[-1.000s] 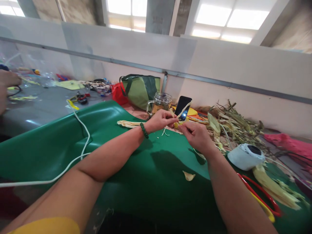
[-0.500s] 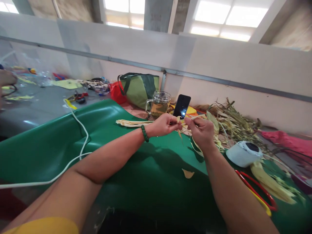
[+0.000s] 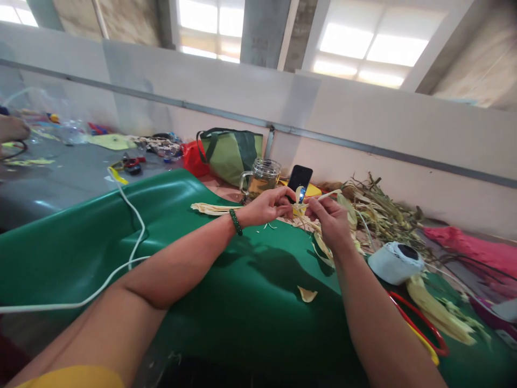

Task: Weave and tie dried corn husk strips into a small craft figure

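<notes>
My left hand (image 3: pixel 270 207), with a green bead bracelet (image 3: pixel 236 222) at its wrist, pinches a pale dried husk strip (image 3: pixel 299 195). Close on its right, my right hand (image 3: pixel 332 216) is closed on the same pale husk material, and a stiff end pokes up past its fingers. Between the two hands a short piece of husk stands upright. A bundle of pale husk strips (image 3: pixel 215 208) reaches out to the left behind my left wrist; whether it joins the held piece is hidden. Below lies a green mat (image 3: pixel 258 302) bearing a small husk scrap (image 3: pixel 307 294).
Behind the hands stand a glass mug of liquid (image 3: pixel 262 180), a phone (image 3: pixel 300 178) and a green bag (image 3: pixel 232 151). To the right are a dried husk pile (image 3: pixel 388 210), a white thread spool (image 3: pixel 396 262) and red-and-yellow-handled scissors (image 3: pixel 420 320). Another person's hand (image 3: pixel 13 129) shows at far left.
The husk piece between my hands now stands up, and the fingertips have drawn slightly apart. The camera view has tilted up a little.
</notes>
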Demonstrator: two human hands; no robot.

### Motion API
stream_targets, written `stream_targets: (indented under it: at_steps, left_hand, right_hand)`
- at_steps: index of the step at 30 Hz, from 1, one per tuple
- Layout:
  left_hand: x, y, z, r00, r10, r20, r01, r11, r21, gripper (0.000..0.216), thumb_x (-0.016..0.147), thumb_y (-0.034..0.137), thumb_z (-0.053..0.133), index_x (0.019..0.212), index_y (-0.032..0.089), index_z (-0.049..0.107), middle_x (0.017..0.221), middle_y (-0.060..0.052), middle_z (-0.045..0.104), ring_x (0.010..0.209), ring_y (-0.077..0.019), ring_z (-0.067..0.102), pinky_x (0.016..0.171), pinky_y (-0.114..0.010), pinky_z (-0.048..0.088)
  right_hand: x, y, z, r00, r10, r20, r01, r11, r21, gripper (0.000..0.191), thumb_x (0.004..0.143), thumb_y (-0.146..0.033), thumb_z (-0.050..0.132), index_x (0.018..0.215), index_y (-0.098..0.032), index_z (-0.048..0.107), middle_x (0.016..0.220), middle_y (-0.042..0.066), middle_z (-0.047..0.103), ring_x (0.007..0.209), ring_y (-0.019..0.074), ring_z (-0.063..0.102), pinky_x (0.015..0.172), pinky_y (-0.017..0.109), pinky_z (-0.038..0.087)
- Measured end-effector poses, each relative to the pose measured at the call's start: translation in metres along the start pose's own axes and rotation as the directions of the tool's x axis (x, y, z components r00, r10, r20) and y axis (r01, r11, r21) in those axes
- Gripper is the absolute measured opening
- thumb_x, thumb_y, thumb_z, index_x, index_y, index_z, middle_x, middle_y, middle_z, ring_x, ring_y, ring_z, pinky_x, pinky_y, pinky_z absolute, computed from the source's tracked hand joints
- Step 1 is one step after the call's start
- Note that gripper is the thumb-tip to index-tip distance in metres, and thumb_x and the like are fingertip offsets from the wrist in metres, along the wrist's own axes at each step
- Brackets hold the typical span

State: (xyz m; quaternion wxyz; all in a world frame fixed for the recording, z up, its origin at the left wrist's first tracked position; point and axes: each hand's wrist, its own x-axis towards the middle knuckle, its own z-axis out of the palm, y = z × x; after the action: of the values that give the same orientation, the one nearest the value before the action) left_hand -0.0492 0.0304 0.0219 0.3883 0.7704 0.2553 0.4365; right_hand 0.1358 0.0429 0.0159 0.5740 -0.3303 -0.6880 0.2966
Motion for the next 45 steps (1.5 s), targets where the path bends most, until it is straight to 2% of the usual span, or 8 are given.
stream_targets:
  at_steps: [7, 12, 15, 19, 23, 28, 34, 45]
  left_hand:
    - [-0.003, 0.003, 0.003, 0.980, 0.108, -0.165, -0.062, 0.963, 0.262, 0.036, 0.079, 0.028, 0.062, 0.111, 0.015, 0.049, 0.083, -0.005, 0.063, 0.080, -0.0154, 0.061, 0.075, -0.028, 0.047]
    - [-0.011, 0.016, 0.005, 0.768, 0.415, -0.487, 0.001, 0.761, 0.649, 0.016, 0.083, 0.030, 0.054, 0.074, 0.018, 0.060, 0.068, -0.003, 0.057, 0.080, -0.0175, 0.053, 0.090, -0.037, 0.037]
    - [-0.011, 0.013, 0.012, 0.885, 0.305, -0.351, 0.006, 0.748, 0.664, 0.028, 0.082, 0.037, 0.056, 0.062, 0.018, 0.059, 0.058, -0.002, 0.054, 0.075, -0.0177, 0.054, 0.090, -0.037, 0.036]
    - [-0.003, -0.002, 0.021, 0.961, 0.134, -0.243, -0.032, 0.923, 0.383, 0.030, 0.084, 0.041, 0.054, 0.094, 0.016, 0.065, 0.092, -0.006, 0.066, 0.087, -0.0174, 0.057, 0.081, -0.030, 0.043]
    - [0.002, -0.007, 0.020, 0.966, 0.061, -0.253, -0.033, 0.993, 0.113, 0.037, 0.090, 0.042, 0.044, 0.094, 0.012, 0.065, 0.088, -0.006, 0.065, 0.073, -0.0111, 0.057, 0.066, -0.022, 0.044]
    - [0.000, 0.002, 0.008, 0.979, -0.199, -0.038, 0.200, 0.980, 0.018, 0.036, 0.089, 0.041, 0.048, 0.092, 0.010, 0.065, 0.051, 0.003, 0.052, 0.050, -0.0068, 0.048, 0.054, -0.019, 0.040]
    - [-0.002, 0.003, 0.007, 0.949, -0.306, 0.076, 0.314, 0.939, -0.141, 0.033, 0.089, 0.044, 0.049, 0.094, 0.012, 0.056, 0.056, 0.004, 0.052, 0.046, -0.0050, 0.045, 0.046, -0.017, 0.035]
    - [-0.003, 0.009, 0.012, 0.942, -0.326, 0.084, 0.335, 0.932, -0.138, 0.034, 0.090, 0.041, 0.046, 0.076, 0.012, 0.055, 0.057, 0.002, 0.055, 0.045, -0.0045, 0.044, 0.045, -0.019, 0.033]
  right_hand:
    - [-0.002, 0.001, 0.002, 0.996, 0.026, 0.085, -0.022, 0.999, -0.039, 0.026, 0.064, -0.042, 0.074, 0.068, -0.017, 0.069, 0.056, 0.000, 0.064, 0.048, 0.0120, 0.055, 0.047, 0.026, 0.045]
    - [0.003, 0.005, 0.003, 0.995, 0.039, -0.097, -0.029, 0.995, 0.097, 0.026, 0.063, -0.042, 0.074, 0.067, -0.018, 0.066, 0.059, 0.002, 0.066, 0.052, 0.0141, 0.058, 0.051, 0.029, 0.050]
    - [0.004, 0.005, 0.007, 0.987, 0.083, -0.137, -0.054, 0.977, 0.205, 0.028, 0.061, -0.043, 0.074, 0.066, -0.018, 0.064, 0.059, 0.002, 0.066, 0.050, 0.0129, 0.057, 0.049, 0.027, 0.049]
    - [-0.004, -0.001, 0.019, 0.995, 0.088, -0.051, -0.077, 0.978, 0.194, 0.027, 0.064, -0.045, 0.071, 0.066, -0.019, 0.064, 0.058, 0.001, 0.065, 0.046, 0.0114, 0.055, 0.046, 0.026, 0.047]
    - [-0.007, -0.008, 0.009, 0.993, 0.019, 0.115, -0.032, 0.993, 0.112, 0.013, 0.067, -0.032, 0.069, 0.070, -0.019, 0.068, 0.065, 0.002, 0.068, 0.052, 0.0133, 0.058, 0.053, 0.029, 0.050]
    - [0.006, -0.004, -0.025, 0.965, -0.108, -0.240, 0.147, 0.978, 0.151, 0.021, 0.072, -0.027, 0.062, 0.092, -0.024, 0.068, 0.082, 0.002, 0.069, 0.072, 0.0159, 0.064, 0.068, 0.032, 0.052]
    - [-0.002, -0.007, -0.013, 0.947, -0.253, 0.198, 0.306, 0.896, -0.321, 0.015, 0.076, -0.036, 0.066, 0.083, -0.024, 0.071, 0.082, 0.004, 0.071, 0.076, 0.0198, 0.064, 0.072, 0.034, 0.050]
    - [-0.006, -0.012, -0.006, 0.944, -0.264, 0.200, 0.325, 0.854, -0.406, 0.021, 0.080, -0.041, 0.062, 0.070, -0.023, 0.069, 0.066, 0.002, 0.068, 0.061, 0.0173, 0.061, 0.061, 0.030, 0.046]
